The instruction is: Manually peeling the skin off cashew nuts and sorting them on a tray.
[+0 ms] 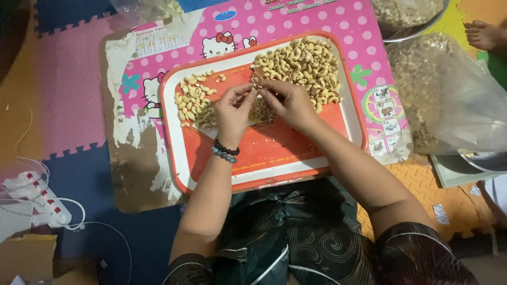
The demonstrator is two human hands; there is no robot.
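Head view, peeling of cashews on red tray [338,113]. Left hand [232,108] and right hand [291,101] pinched together on one cashew [257,83]. Peeled pile [194,100], small, at left; unpeeled heap [303,63], larger, at right; skins [262,112] between. Judged under half done.

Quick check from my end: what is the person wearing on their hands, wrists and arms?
Both hands, left hand and right hand, are bare, no gloves. The left wrist carries two beaded bracelets, one black, one grey-blue. Short dark sleeves with a pale swirl pattern cover the upper arms.
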